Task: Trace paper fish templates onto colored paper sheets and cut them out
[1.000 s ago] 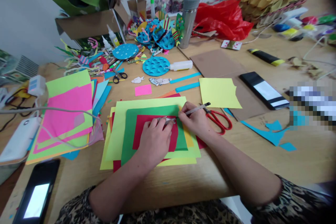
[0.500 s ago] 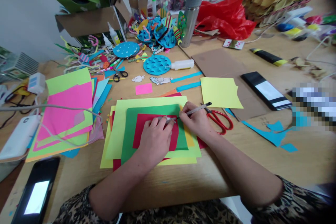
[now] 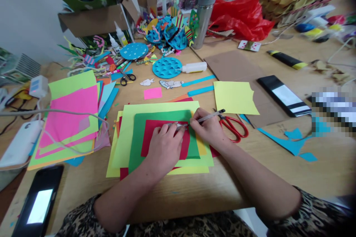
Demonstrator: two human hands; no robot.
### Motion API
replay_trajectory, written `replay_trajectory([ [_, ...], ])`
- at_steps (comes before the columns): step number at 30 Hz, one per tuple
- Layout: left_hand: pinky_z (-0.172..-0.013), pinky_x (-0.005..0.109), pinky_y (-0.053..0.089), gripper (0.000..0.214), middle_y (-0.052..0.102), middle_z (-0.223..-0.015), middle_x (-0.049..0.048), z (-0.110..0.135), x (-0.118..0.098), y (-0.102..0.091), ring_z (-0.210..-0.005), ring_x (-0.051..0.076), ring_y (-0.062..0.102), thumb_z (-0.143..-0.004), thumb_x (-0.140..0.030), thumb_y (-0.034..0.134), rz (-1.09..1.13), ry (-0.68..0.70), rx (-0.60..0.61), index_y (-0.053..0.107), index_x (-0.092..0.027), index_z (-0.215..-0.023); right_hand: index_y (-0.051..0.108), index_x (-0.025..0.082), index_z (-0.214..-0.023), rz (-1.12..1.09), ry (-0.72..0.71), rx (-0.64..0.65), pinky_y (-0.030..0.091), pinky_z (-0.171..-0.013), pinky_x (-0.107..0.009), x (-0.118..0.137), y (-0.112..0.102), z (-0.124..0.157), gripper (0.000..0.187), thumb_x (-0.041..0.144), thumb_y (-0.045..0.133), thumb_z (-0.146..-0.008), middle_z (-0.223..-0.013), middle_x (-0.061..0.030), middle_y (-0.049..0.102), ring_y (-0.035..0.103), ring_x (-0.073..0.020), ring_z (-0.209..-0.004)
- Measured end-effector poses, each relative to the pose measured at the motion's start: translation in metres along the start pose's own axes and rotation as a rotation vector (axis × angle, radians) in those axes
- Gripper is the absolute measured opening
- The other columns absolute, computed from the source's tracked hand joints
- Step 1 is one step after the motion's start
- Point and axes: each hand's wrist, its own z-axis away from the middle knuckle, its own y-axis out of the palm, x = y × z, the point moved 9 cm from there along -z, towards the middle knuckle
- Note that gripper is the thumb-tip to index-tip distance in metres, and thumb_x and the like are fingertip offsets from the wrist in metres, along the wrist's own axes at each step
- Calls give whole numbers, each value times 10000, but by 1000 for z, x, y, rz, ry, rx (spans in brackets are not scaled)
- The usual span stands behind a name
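Observation:
My left hand [image 3: 164, 149] lies over a stack of coloured paper, fingers stretched out and fingertips pressing a small pale cutout [image 3: 182, 126] onto a red sheet [image 3: 148, 131]. Most of the cutout is hidden under the fingers. Beneath the red sheet is a green sheet [image 3: 138, 127], with pale yellow paper [image 3: 124, 140] under that. My right hand [image 3: 207, 127] is closed around a slim pen [image 3: 210, 116], its tip close to the cutout's right end. Red-handled scissors [image 3: 236, 129] lie just right of that hand. Two fish cutouts, one a larger fish [image 3: 170, 84], rest beyond the stack.
Pink and green sheets [image 3: 73, 118] are piled at left, crossed by a cable [image 3: 69, 112]. Farther back are a blue disc [image 3: 167, 67], a white glue bottle [image 3: 196, 67] and a steel flask [image 3: 204, 18]. Phones [image 3: 283, 96] and blue scraps [image 3: 293, 144] lie at right.
The view has shifted very slightly. Both hands, the pen and the papers look almost the same as half a second ago.

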Motion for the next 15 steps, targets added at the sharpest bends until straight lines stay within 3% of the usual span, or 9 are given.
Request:
replay_trajectory([
  [15,-794,435,415,366,585,-1212,72,0,0,0,-1008,255,487,-948,-264,427,-1,6,-3,518,-212,-1299,415,230,-639,-45,-56,22,313,-468,-253,3,5,1,178,228,516,-785,-557,36,449,426,-129,-502],
])
